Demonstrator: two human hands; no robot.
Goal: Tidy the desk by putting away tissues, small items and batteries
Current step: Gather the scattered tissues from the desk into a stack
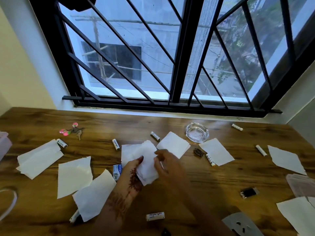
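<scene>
From the head camera, the glass ashtray (197,134) stands beyond the right-hand fingers and looks empty. A clear lidded box (300,184) is cut off far to the right of them, its contents unreadable; a pinkish container (4,143) is clipped far left of the left fingers.

The left hand (132,172) has its fingers closed around a bunched tissue (146,160). The right hand (167,165) pinches the same tissue's edge, thumb and fingers narrow.

Loose tissue sheets (74,176) lie flat on the desk (213,181) to both sides of the fingers. A battery (155,216) lies nearer than the wrists; another battery (115,144) sits just beyond the left fingers. A small blue packet (117,170) is half hidden beside the left hand.
</scene>
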